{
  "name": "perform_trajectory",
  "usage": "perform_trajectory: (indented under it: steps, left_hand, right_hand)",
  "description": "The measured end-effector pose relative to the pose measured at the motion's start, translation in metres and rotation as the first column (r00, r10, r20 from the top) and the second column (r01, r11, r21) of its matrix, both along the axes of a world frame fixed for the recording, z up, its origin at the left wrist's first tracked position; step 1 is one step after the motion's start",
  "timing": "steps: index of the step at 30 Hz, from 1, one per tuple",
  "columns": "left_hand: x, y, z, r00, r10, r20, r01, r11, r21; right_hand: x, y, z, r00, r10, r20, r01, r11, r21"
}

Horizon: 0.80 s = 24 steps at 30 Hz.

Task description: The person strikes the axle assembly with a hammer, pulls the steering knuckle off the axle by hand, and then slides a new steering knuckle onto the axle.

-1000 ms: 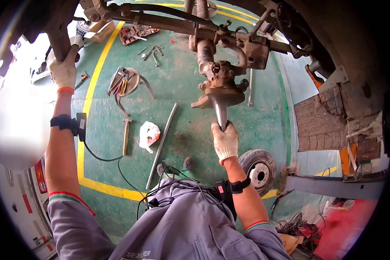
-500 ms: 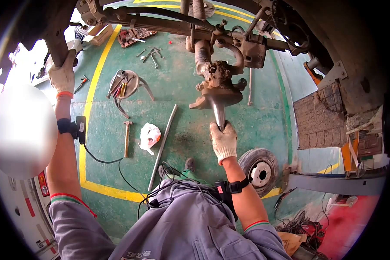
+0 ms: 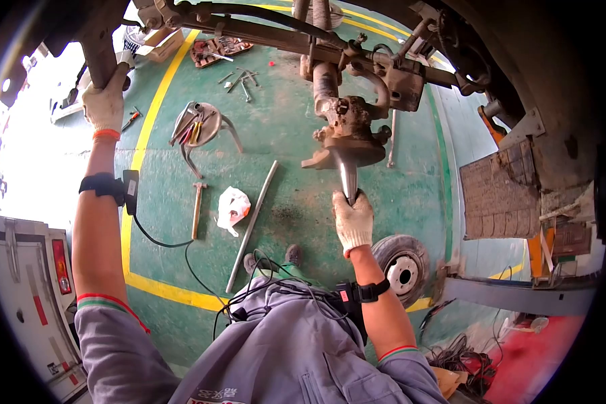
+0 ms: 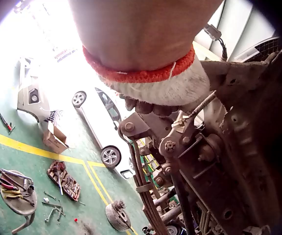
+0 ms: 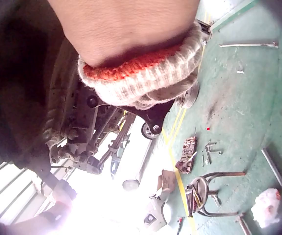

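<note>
My left hand [image 3: 104, 108], in a white knit glove with an orange cuff, grips the lower end of a dark frame bracket [image 3: 99, 60] at the upper left. Curled fingertips show below the glove [image 4: 165, 88] in the left wrist view. My right hand [image 3: 353, 221], gloved the same way, holds the tip of a shiny tapered wheel spindle [image 3: 347, 172]. Above it, the spindle joins a rusty steering knuckle [image 3: 349, 118] on the axle. In the right wrist view the glove cuff [image 5: 141, 81] hides the fingers and the spindle.
On the green floor are a stool [image 3: 207, 121] with pliers on it, a hammer [image 3: 196, 212], a plastic bag [image 3: 233, 207], a long metal bar [image 3: 252, 225] and an open tool case [image 3: 205, 54]. A wheel [image 3: 417, 266] lies by my right arm. Cables [image 3: 276, 286] hang across my waist.
The head view shifts slightly, so the axle appears a little further right. A pale blurred shape at the left is gone, uncovering a white vehicle's rear. Both hands keep their holds.
</note>
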<state>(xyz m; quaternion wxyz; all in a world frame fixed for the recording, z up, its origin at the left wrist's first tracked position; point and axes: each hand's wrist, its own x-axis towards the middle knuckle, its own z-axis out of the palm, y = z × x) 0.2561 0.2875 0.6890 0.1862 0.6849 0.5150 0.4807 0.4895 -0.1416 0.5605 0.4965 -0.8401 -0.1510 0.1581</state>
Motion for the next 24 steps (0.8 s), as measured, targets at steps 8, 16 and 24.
perform_trajectory:
  steps: [8,16,24]
  left_hand:
    - [0.002,0.001,0.000,1.000,0.026,-0.015,-0.025,0.999,0.020]
    - [-0.010,0.012,-0.007,1.000,-0.013,-0.024,0.014,0.999,0.032]
    - [-0.010,0.020,-0.012,0.999,0.016,-0.045,-0.012,0.997,0.079]
  right_hand:
    - [0.001,0.000,-0.004,0.998,-0.023,-0.053,0.025,0.999,0.046]
    - [0.006,-0.001,-0.016,1.000,-0.010,0.005,0.010,0.999,-0.047]
    - [0.003,-0.002,-0.007,1.000,0.009,-0.023,-0.010,0.999,-0.045]
